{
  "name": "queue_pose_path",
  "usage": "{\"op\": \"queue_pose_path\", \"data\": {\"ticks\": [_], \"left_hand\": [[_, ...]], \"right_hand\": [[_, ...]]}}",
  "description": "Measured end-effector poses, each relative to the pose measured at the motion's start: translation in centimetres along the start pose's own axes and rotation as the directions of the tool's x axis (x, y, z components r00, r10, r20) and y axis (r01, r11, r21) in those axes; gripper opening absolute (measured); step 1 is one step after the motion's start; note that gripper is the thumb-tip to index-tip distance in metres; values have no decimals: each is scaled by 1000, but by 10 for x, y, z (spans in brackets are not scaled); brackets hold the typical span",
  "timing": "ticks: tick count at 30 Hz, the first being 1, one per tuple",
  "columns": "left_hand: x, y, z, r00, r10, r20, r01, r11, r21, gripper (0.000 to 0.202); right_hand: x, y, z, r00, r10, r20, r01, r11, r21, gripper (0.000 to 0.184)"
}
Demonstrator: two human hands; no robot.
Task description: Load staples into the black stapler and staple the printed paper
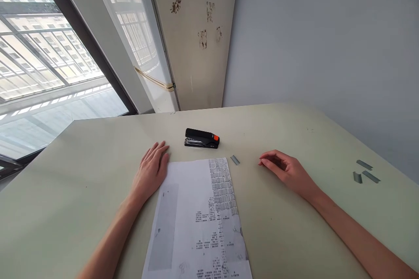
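My left hand (151, 169) lies flat on the table, fingers stretched out, at the upper left corner of a printed sheet of paper (193, 209). Dense rows of marks run down the sheet's upper right edge, and a grey block fills its left part. Beyond the top edge of the paper a black stapler (201, 138) with an orange patch rests on its side. Just right of the paper is a small strip of staples (235, 160). My right hand (284, 170) rests on the table further right, fingers curled and thumb against them, with nothing visible in it.
Several short grey staple strips (366, 172) lie near the table's right edge. The pale table (294, 239) meets a grey-blue wall (310, 43) on the right. Behind it stands a tall white cabinet-like appliance (193, 69); a large window (49, 52) is at the left.
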State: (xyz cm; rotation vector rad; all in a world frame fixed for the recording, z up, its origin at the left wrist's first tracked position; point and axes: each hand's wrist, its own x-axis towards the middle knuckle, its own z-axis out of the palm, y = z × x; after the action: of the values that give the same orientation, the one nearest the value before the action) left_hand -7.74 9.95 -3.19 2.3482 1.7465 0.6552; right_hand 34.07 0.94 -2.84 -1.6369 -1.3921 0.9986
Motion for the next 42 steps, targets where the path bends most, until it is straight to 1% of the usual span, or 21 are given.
{"op": "queue_pose_path", "data": {"ticks": [8, 18, 23, 30, 35, 38, 42], "left_hand": [[-4, 0, -3, 1000, 6, 9, -6, 1000, 3, 51], [-3, -2, -4, 1000, 3, -6, -3, 1000, 0, 50], [-1, -3, -4, 1000, 0, -14, 0, 1000, -14, 50], [1, -4, -4, 1000, 1, -20, -2, 1000, -24, 49], [0, -5, -5, 1000, -5, -27, 4, 999, -40, 49], [-2, -5, -7, 1000, -10, -26, 8, 998, -56, 48], [-4, -5, -9, 1000, -20, -23, 18, 997, -74, 47]], "right_hand": [[3, 5, 2, 1000, -23, -12, 23, 1000, -4, 38], [5, -2, 3, 999, -25, 29, 25, 1000, -10, 37], [6, -1, 2, 999, -33, 25, 33, 999, -10, 34], [8, -2, 4, 996, -86, 31, 87, 995, -51, 33], [11, -3, 11, 993, -114, 30, 116, 989, -92, 37], [12, -6, 19, 991, -136, 7, 136, 979, -154, 38], [14, -12, 32, 982, -187, -6, 182, 961, -209, 35]]}}
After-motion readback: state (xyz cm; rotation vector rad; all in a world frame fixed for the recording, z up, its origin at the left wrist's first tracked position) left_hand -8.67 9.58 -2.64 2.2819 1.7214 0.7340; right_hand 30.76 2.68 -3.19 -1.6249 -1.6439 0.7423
